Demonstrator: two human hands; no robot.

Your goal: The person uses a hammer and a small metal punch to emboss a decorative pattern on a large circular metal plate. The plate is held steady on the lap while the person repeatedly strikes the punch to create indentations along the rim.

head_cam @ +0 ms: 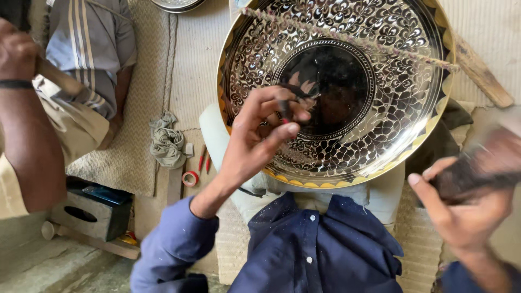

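Propped on the person's lap, tilted toward the camera, a large round engraved metal tray (380, 97) with a scalloped gold rim fills the upper middle; the left hand (260, 135) pinches a thin dark punch tool (284, 107) against its patterned face, while the right hand (467, 201), blurred at the right edge, is clenched around a dark hammer-like tool (477, 173). Left of the tray on the woven mat (141, 108) lie a crumpled grey rag (167, 142), a red tape roll (190, 178) and red pencils (202, 158); farther left a co-worker's hand (16, 51) grips a wooden handle (59, 77) beside a dark box (89, 214).
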